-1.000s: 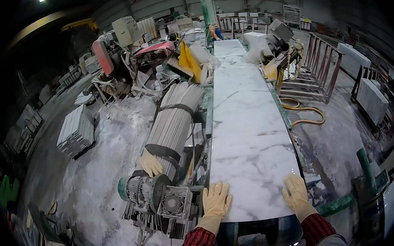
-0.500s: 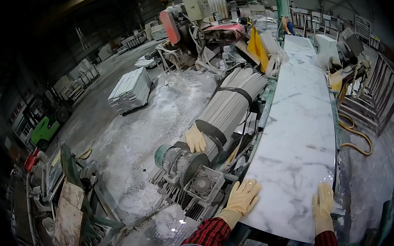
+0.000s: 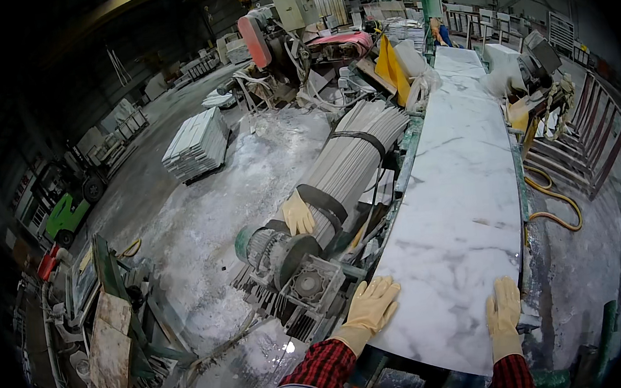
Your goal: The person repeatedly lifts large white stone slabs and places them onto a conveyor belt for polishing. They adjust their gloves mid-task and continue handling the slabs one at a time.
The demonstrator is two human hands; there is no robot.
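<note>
A long white marble slab [image 3: 449, 256] with grey veins lies flat along a green-framed machine bed, running from me into the distance. My left hand [image 3: 368, 308], in a cream rubber glove, rests open on the slab's near left edge, fingers pointing up and right. My right hand [image 3: 504, 310], gloved alike, lies flat at the near right edge with its fingers stretched forward. Neither hand is wrapped round anything. Red and black checked sleeves cover both wrists.
Left of the slab, a motor [image 3: 268, 253] stands by a strapped bundle of pale strips [image 3: 355, 149], with a spare glove [image 3: 298, 213] on it. A yellow hose [image 3: 560, 220] curls at right beside a metal rack [image 3: 590, 136]. A green forklift [image 3: 68, 211] stands far left. Another person [image 3: 441, 32] is at the far end.
The whole scene has shifted slightly left and up in the picture. Both hands stay at the slab's near edges, and the left fingers look a little more spread.
</note>
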